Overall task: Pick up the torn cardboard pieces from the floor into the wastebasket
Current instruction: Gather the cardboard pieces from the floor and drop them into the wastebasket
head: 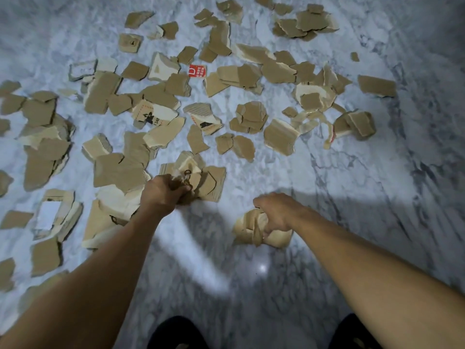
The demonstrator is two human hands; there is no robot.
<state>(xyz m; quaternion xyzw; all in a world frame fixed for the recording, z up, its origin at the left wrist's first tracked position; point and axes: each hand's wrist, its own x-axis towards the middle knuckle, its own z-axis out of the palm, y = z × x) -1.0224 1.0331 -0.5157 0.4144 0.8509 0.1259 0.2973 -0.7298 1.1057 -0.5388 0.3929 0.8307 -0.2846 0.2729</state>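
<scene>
Two arms reach down over the floor, both hands full.
Head view: left hand fingers clamp a bunch of torn cardboard, and right hand fingers clamp a wad. Loose pieces lie beyond the fingers, nearer the left hand. The wastebasket is unseen.

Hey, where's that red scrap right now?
In the head view the red scrap lies on the floor in the upper middle, among brown cardboard pieces, well beyond the left hand.
</scene>
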